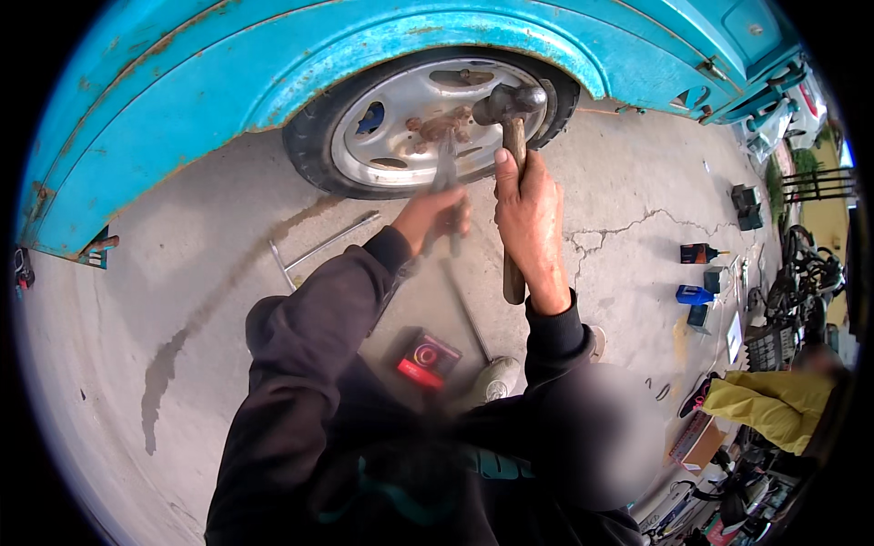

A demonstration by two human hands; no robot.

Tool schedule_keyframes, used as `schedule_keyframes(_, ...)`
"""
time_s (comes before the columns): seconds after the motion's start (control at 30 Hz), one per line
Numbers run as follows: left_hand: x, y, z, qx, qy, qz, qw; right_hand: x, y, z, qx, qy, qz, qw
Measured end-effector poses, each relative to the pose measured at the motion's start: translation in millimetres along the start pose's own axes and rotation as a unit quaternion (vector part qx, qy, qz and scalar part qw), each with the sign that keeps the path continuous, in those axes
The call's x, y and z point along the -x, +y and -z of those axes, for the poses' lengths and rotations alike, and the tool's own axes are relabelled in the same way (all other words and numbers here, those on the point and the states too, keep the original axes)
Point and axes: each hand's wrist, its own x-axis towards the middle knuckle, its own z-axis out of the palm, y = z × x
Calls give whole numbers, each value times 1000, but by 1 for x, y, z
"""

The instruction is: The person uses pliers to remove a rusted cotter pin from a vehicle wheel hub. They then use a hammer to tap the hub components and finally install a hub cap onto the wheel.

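Note:
My right hand (pixel 533 214) is closed around the wooden handle of a hammer (pixel 514 146), its dark metal head raised in front of the wheel (pixel 364 146). In my left hand (pixel 435 217) is a long grey metal tool (pixel 446 166), smeared by motion, so its exact kind does not show. The tool's far end reaches toward the rusty hub (pixel 437 130) at the wheel's middle; whether it touches cannot be made out. The silver, rust-stained rim sits inside a black tyre (pixel 314 150). The hammer head covers part of the rim's right side.
A turquoise vehicle body (pixel 200 109) arches over the wheel. On the concrete lie a cross-shaped wrench (pixel 332 238), a thin metal rod (pixel 466 305) and a red-and-black box (pixel 428 359). Bottles, including a blue bottle (pixel 694 295), stand to the right, near a yellow cloth (pixel 765 405).

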Motion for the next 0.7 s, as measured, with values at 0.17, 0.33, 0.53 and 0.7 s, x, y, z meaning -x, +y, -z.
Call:
schedule_keyframes(0.17,-7,-3,1,-18,-16,6,1000,7,31,-23,77,71,105,989)
schedule_keyframes(0.33,-9,-2,18,-38,-28,-2,999,10,7,-14,11,31,28,999)
schedule_keyframes(0.53,-5,-2,6,-79,4,-3,997,-9,26,-26,90,-10,32,995)
schedule_keyframes(0.7,7,-6,-16,-133,93,-5,987,0,8,-5,3,61,18,998)
